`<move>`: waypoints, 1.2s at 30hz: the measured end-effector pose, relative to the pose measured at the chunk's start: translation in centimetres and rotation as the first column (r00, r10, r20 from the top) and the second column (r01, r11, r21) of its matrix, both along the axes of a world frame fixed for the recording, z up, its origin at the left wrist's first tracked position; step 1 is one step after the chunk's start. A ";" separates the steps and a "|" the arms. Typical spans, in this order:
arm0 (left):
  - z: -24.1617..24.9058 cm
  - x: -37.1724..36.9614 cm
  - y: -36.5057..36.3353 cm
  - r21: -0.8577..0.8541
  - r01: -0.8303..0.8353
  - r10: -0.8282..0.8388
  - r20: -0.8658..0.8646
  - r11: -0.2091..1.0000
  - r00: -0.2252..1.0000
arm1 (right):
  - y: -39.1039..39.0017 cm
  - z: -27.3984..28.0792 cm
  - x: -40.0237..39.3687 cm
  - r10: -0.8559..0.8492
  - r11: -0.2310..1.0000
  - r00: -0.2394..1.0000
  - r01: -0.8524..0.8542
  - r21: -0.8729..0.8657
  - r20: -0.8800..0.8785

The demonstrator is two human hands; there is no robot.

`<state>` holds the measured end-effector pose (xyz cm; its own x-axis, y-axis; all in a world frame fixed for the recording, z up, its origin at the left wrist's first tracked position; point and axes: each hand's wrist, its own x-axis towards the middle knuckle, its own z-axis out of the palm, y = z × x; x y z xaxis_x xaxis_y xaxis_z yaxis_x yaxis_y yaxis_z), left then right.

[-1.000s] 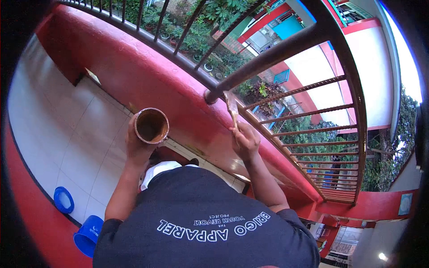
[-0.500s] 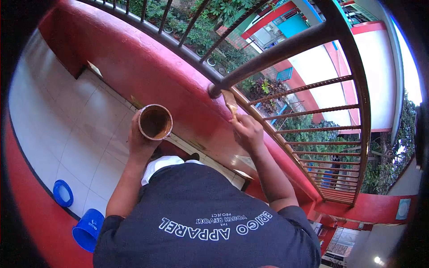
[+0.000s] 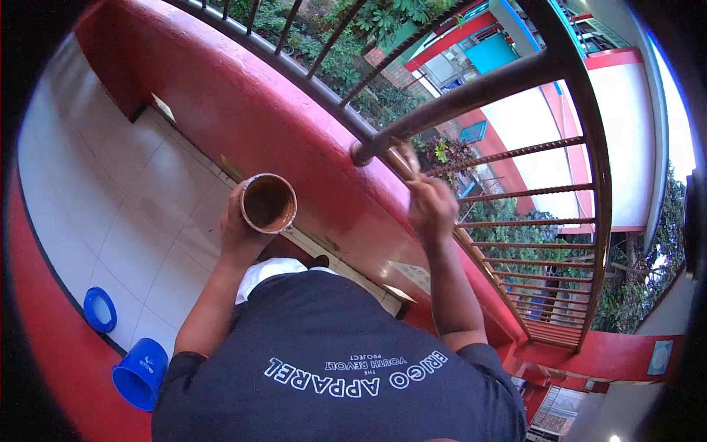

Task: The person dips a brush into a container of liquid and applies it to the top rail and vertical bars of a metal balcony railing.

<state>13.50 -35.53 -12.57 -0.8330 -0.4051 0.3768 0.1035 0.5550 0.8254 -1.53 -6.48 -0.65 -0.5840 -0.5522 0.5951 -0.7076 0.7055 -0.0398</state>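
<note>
My left hand (image 3: 237,234) is wrapped round a round paint container (image 3: 291,214), tilted so that its brown-coated inside shows. Pinched in my right hand (image 3: 433,206) is a paintbrush (image 3: 408,166), blurred by motion. Its bristle end overlaps the lower rail of the metal railing (image 3: 471,94), close to where the railing's dark post foot meets the red wall (image 3: 280,129). Part of that railing is dark brown, while the bars further right look lighter brown.
A blue bucket (image 3: 141,374) lies on its side at lower left, with a blue lid (image 3: 99,309) near it on the pale tiled floor (image 3: 147,221). Beyond the railing are plants (image 3: 515,254) and a white and red building (image 3: 622,140).
My right hand has moved right and slightly up, taking the brush from the wall top by the post foot to the lower rail. The container has shifted slightly right in view.
</note>
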 end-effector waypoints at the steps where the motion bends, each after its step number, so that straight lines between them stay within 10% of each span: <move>1: 0.1 0.1 0.1 -0.012 -0.003 0.004 0.004 1.000 1.000 | 0.5 0.8 0.3 0.001 1.000 1.000 -0.001 -0.004 0.008; 11: -0.3 -0.4 0.1 0.001 0.041 -0.041 -0.075 0.999 0.996 | 0.5 8.5 -0.6 0.075 0.991 0.996 -0.068 0.114 -0.056; 19: 0.9 -1.2 0.6 0.109 0.042 -0.024 -0.165 0.993 0.986 | 0.7 13.9 1.2 0.127 0.992 0.895 -0.108 0.070 -0.428; 23: 0.1 -1.1 0.7 0.099 0.039 -0.025 -0.138 0.994 0.990 | 1.3 4.2 1.4 0.138 0.981 0.964 -0.101 0.169 -0.228; 28: -0.4 -0.7 0.6 0.150 0.083 -0.069 -0.099 0.985 0.993 | 1.9 4.9 0.7 0.114 0.966 0.993 -0.104 0.237 -0.028; 36: 0.5 -1.4 0.7 0.089 0.098 -0.086 -0.131 0.991 0.988 | 1.8 20.1 0.4 0.106 0.994 0.789 -0.101 0.043 -0.605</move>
<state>12.11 -34.82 -12.11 -0.8164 -0.3678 0.4451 0.2574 0.4582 0.8508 -1.12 -4.71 19.44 -0.0450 -0.5949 0.8025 -0.6539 0.6249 0.4266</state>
